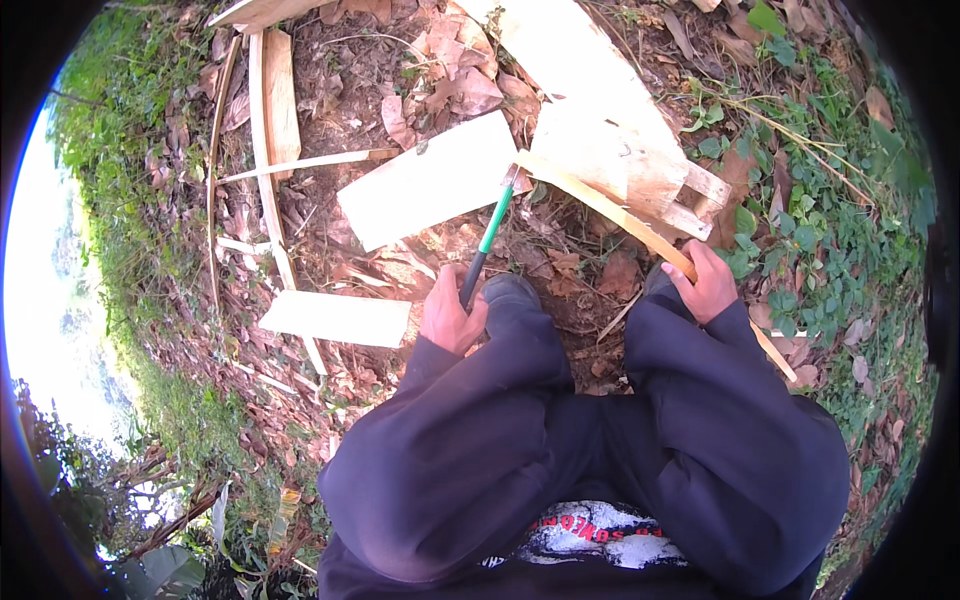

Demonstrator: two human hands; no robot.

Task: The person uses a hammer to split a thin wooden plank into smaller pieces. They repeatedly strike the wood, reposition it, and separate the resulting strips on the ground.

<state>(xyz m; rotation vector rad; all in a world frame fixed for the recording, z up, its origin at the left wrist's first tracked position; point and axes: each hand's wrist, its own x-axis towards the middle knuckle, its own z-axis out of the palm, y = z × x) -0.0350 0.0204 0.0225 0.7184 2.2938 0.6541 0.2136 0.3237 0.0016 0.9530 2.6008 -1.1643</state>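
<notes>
My left hand (452,316) grips the dark handle of a hammer (489,232) with a green shaft; its head touches the near end of a long thin wooden strip (610,212). My right hand (708,283) holds that strip lower down, and it runs diagonally from the hammer head past my right knee. The strip's upper end lies against a pale wooden block structure (620,150). Both sleeves are dark.
A flat pale board (430,180) lies just left of the hammer head, another board (338,318) further left. Long slats (272,110) and thin strips lie on dry leaves. Green plants (830,230) cover the ground to the right.
</notes>
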